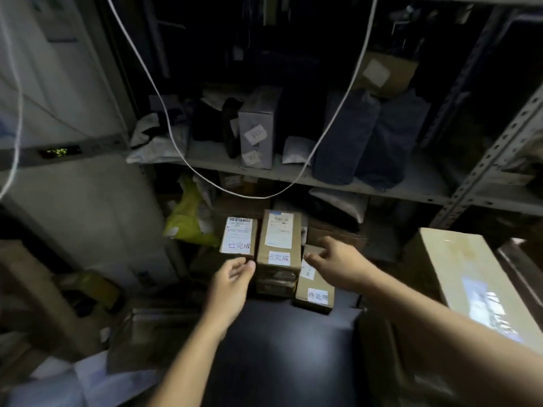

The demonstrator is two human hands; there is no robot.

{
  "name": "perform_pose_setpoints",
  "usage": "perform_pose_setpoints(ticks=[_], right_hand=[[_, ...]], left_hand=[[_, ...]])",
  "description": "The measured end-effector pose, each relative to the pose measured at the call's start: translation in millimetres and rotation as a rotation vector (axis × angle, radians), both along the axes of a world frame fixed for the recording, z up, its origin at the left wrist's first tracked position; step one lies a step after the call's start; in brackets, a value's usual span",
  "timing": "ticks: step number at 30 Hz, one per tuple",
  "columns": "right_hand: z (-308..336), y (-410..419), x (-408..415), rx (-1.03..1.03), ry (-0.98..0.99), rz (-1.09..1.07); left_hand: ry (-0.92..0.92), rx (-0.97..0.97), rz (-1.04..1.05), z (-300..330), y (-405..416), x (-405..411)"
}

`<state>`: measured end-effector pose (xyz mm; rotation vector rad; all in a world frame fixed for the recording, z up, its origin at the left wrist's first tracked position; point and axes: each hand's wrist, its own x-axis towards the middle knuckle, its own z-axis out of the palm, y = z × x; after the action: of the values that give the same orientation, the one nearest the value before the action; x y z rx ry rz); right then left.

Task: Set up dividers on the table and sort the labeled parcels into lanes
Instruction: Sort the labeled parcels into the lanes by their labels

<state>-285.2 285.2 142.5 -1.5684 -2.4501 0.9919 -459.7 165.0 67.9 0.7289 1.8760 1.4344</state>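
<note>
Three labeled parcels sat at the far edge of the dark table (pixel 279 348), close together in a row. The left parcel (pixel 238 236) was a small brown box with a barcode label and a white sticker reading 已完成. The middle parcel (pixel 279 239) was taller, touching or nearly touching the left one, with a shipping label on top and the same 已完成 sticker lower down; it appeared to rest on another box beneath it. The right parcel (pixel 314 286) lay nearer the person, just beside the middle stack, and carried a white sticker whose characters were partly blurred.

The left hand (pixel 232 284) reached in with fingers loosely spread, its fingertips close to the near corner of the left parcel and gripping nothing. The right hand (pixel 338 262) hovered over the far end of the right parcel, fingers curled but apart, and whether it touched the box could not be told.

Behind the parcels stood a metal shelf (pixel 323 183) crowded with bags and boxes, a white cable (pixel 182 154) drooping in front of it. A large cardboard box (pixel 470 277) stood to the right.
</note>
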Motion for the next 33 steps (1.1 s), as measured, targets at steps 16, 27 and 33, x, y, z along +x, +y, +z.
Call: perform_pose_setpoints(ticks=[16,27,33], right_hand=[[-158,59,-73,-0.224,0.255,-0.413],[-122,4,-16,-0.326,0.483,-0.598],[-73,-56,24,-0.178,0.481,-0.443]], left_hand=[[-0.126,-0.15,-0.047,-114,74,4],[0.023,-0.148,0.122,-74,33,48],[0.084,-0.114,0.188,-36,-14,76]])
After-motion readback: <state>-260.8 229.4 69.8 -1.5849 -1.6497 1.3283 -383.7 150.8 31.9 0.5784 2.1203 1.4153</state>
